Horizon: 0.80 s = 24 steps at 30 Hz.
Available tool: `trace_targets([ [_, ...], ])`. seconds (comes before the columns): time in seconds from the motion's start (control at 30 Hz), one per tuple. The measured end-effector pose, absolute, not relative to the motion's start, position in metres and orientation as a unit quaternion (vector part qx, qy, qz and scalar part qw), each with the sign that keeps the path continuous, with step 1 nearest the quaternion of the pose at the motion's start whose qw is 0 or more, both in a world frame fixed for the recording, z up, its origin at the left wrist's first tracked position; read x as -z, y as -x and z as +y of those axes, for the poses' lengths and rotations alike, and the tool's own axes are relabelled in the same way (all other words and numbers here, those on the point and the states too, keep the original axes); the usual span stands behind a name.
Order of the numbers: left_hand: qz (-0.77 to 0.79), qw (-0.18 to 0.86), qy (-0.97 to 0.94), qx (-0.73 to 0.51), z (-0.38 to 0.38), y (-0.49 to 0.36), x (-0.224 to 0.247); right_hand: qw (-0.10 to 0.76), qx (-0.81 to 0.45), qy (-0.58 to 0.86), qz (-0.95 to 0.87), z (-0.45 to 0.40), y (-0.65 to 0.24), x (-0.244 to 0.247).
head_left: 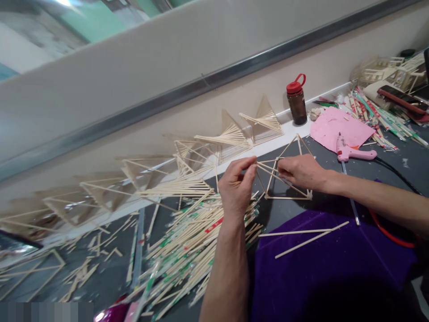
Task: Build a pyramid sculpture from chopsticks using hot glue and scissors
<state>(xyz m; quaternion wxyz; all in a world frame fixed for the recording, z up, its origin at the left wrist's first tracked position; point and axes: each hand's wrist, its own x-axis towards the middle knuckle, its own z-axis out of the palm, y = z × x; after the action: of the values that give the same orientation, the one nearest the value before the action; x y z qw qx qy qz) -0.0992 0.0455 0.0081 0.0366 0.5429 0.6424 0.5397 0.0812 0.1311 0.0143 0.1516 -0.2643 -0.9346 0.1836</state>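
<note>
Grey counter (114,281) runs along a pale wall fitted with a metal strip (214,82). Purple cloth (335,255) covers the near right of the counter. To its left, a broad heap of thin wooden sticks (191,246), many in printed clear wrappers, lying roughly parallel on a slant. Behind the heap, a row of finished stick shapes (231,136) stands along the wall, some fanned and twisted, others plain angular frames. Pink sheet (335,125) lies flat at the far right, a second scatter of wrapped sticks (385,120) just beside it. The stick frame (288,197) being worked stands on bare counter between pink sheet and purple cloth, right of the heap; triangular, its lower bar near the cloth's far edge. Left hand (238,181) pinches the frame's left tip, where slender sticks meet, between thumb and fingers. Right hand (303,172) comes in from the right, fingers curled in and grasping the frame near its upper middle; exact contact hidden by the knuckles. Dark bottle (297,107) with red cap and loop upright by the wall. Pink glue gun (358,154) overlaps the sheet's near edge, a clear rod (354,210) projecting from it toward the cloth. Two loose sticks (300,232) on the cloth, meeting near their right ends.
</note>
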Motion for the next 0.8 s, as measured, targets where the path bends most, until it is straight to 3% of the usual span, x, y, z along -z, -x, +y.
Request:
trace_targets([
  [0.67, 0.637, -0.043, -0.589, -0.495, 0.051, 0.102, -0.005, 0.118, -0.179, 0.259, -0.942, 0.133, -0.084, -0.021],
  [0.8, 0.628, -0.056, -0.592, -0.502, 0.052, 0.1, -0.007, 0.147, -0.148, 0.273, -0.939, 0.134, -0.1, -0.018],
])
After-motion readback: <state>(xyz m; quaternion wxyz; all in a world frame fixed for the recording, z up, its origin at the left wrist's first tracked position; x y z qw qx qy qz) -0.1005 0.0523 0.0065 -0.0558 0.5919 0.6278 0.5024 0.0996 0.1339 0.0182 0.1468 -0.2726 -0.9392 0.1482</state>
